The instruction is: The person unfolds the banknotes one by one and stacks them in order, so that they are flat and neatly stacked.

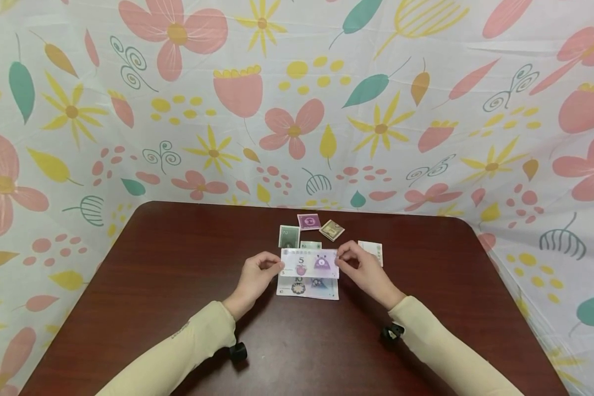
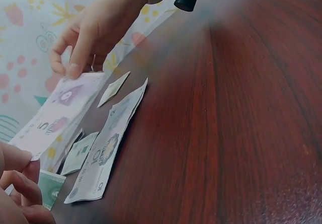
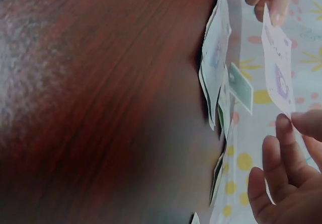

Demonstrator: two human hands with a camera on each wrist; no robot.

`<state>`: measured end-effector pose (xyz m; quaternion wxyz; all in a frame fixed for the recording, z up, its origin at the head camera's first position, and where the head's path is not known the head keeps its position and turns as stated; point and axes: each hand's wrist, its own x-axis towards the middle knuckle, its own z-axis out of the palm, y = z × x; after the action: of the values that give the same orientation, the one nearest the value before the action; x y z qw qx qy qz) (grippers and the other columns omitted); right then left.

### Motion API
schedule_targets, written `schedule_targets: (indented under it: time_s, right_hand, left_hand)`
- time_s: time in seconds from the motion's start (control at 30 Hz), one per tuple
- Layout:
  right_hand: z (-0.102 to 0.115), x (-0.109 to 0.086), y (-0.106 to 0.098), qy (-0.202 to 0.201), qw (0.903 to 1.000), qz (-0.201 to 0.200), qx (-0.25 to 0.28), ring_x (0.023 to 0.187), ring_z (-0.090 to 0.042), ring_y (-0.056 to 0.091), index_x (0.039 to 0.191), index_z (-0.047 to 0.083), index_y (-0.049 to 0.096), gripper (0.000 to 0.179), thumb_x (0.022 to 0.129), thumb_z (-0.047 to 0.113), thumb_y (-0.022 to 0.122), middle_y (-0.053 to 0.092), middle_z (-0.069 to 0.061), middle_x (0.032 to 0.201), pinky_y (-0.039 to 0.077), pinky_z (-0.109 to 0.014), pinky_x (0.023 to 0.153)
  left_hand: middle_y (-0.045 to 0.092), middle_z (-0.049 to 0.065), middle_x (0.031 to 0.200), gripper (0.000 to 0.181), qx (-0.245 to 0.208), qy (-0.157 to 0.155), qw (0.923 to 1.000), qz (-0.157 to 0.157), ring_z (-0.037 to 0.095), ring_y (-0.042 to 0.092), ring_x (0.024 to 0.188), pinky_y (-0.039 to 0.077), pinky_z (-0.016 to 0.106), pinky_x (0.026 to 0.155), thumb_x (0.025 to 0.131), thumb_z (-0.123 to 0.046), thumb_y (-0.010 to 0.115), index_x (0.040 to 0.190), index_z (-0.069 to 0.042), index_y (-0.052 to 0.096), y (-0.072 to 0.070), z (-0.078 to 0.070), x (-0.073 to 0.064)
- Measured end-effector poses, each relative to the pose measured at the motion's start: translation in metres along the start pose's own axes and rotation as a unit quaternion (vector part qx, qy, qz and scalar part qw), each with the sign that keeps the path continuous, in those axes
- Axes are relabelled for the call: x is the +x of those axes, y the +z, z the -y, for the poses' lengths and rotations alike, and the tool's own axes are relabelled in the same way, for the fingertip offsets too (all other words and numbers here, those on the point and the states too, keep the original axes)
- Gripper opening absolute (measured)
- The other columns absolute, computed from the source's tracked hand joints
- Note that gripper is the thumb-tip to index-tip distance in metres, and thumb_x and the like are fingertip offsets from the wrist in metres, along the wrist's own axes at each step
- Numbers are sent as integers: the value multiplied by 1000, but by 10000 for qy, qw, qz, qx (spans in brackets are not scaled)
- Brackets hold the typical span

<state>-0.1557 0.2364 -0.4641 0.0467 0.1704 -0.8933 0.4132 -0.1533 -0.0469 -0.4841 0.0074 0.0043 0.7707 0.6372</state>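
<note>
A purple play banknote [image 1: 309, 263] marked 5 is stretched flat between both hands. My left hand [image 1: 255, 276] pinches its left end, while the right hand [image 1: 365, 270] pinches the opposite end between thumb and fingers. In the left wrist view the purple note [image 2: 55, 113] is held above the table, apart from the notes below. Just under it lies a bluish banknote [image 1: 308, 288] marked 10, its upper part covered in the head view. From the right wrist view, this bluish paper [image 3: 215, 58] appears to be several sheets with slightly lifted edges.
Behind the hands lie a dark green note [image 1: 289, 236], a pale green note [image 1: 311, 245] partly covered, a magenta note [image 1: 309, 221] and a brownish note [image 1: 332, 230]. A whitish note [image 1: 374, 252] is beyond the right hand. A floral cloth [image 1: 297, 121] hangs behind the brown table [image 1: 178, 286].
</note>
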Motion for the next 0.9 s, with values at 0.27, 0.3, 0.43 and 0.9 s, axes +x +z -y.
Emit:
schedule_targets:
  time_s: [0.27,0.3,0.43,0.9]
  right_hand:
    - [-2,-4,6,-160,9990,110,-410,84,-12,62,103,15,71,12,95,6,75,73,7,91,51,-36,81]
    - [-2,-5,6,-173,9988,130,-434,84,-11,62,103,15,72,13,95,6,75,73,7,90,51,-35,80]
    - [-3,-7,9,-170,9983,210,-508,82,-10,62,102,14,72,12,94,6,76,72,8,89,51,-33,79]
    - [-5,-15,18,-320,9918,701,-1020,77,-5,61,97,13,72,10,94,4,75,70,8,85,53,-30,75]
  left_hand:
    - [73,5,83,3,579,287,9978,122,10,61,77,48,26,71,92,-7,76,91,-5,74,-4,3,0]
    - [72,4,83,3,739,381,9964,151,10,60,76,47,27,70,92,-7,77,90,-6,74,-5,3,0]
    - [71,1,83,4,1269,721,9888,302,10,58,74,47,27,71,92,-8,77,90,-10,73,-8,4,0]
    - [69,-10,82,5,2734,1343,9476,965,9,59,75,48,33,69,94,-13,76,93,-15,72,-13,7,-4]
